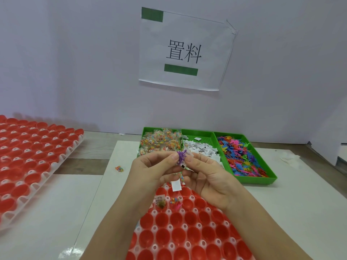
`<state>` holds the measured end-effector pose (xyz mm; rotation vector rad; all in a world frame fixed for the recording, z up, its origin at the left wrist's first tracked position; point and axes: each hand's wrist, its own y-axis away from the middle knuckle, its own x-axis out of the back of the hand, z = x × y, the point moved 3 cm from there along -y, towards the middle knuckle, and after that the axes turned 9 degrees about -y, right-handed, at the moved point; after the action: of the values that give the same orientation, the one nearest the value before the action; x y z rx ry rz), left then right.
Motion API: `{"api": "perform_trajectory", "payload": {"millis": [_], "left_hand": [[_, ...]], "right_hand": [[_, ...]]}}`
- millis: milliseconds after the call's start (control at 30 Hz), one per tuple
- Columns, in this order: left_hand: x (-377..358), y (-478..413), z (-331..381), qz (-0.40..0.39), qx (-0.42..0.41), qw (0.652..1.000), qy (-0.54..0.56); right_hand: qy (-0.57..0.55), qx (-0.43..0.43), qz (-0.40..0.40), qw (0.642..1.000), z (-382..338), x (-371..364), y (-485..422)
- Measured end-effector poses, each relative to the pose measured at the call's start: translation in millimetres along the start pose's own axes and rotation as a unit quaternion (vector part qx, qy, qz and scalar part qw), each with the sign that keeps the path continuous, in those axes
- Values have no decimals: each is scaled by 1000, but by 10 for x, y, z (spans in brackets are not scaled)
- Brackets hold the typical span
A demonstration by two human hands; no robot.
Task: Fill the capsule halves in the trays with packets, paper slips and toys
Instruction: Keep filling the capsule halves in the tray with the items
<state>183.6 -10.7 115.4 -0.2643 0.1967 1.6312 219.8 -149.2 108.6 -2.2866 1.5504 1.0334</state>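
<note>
**Purple toy and slip pinched above the near tray**

The left hand (155, 169) pinches one spiky purple toy (181, 156), its long axis near upright and tilted right. The right hand (206, 177) pinches a white slip (189, 156) beside it, above the near tray (185, 226). Two red capsule halves (160, 203) hold contents. Three green bins (266, 180) hold glossy packets (159, 141), slips (201, 149) and flat toys (244, 158). A second tray (62, 156) lies left.

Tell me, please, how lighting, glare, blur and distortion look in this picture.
Head view: soft, even light, faint shadows; glare streaks on the glossy white mat at bottom left; wide-angle bowing and blur on the left capsule tray; the left hand, right hand, purple toy and paper slip look fairly sharp.
</note>
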Motion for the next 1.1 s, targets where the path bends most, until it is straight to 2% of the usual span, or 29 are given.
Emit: {"api": "perform_trajectory", "payload": {"millis": [167,300,533,767,833,900,967,1100], "left_hand": [[17,21,16,44,-38,995,-75],[37,19,59,63,-61,990,-112],[35,7,24,40,-88,981,-169],[43,-43,-126,31,-59,984,-168],[26,-40,-155,22,-47,970,-236],[28,-22,-153,23,-62,933,-354],[37,0,-113,30,-88,906,-412],[111,-12,-33,53,-99,911,-397]], "right_hand": [[12,-3,-20,1000,-13,28,28],[63,29,-32,997,-87,17,73],[262,109,-17,959,-200,-56,119],[311,159,-1,937,-162,91,125],[335,154,12,929,-146,205,107],[377,146,42,914,-134,342,65],[444,129,62,885,-108,462,10],[540,66,43,838,-30,565,-61]]}}
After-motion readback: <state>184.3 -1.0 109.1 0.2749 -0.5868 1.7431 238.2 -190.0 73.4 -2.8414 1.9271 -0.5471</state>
